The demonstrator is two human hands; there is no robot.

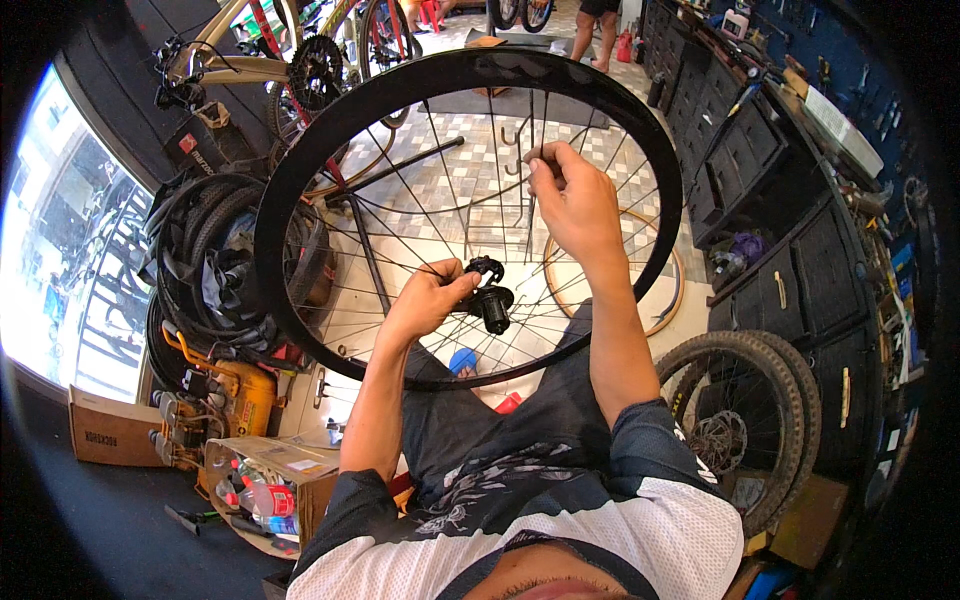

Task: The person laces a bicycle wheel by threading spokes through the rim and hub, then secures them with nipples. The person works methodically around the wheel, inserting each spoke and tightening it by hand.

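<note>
A bicycle wheel with a deep black rim (480, 67) stands in front of me above my lap, its thin black spokes partly filling the circle. At the middle, the black hub (494, 307) is gripped between the thumb and fingers of my left hand (425, 303). Inside the upper right of the rim, my right hand (575, 200) is closed in a pinch on a thin black spoke (532, 120). Where that spoke ends behind the fingers is hard to see.
Black tyres (205, 255) hang in a bundle at left, above a yellow compressor (240, 395) and a cardboard box (315, 462) of bottles. Knobbly-tyred wheels (790, 400) lean at right beside dark drawer cabinets (770, 160). Bicycles (315, 70) and another person's legs (595, 40) are farther back.
</note>
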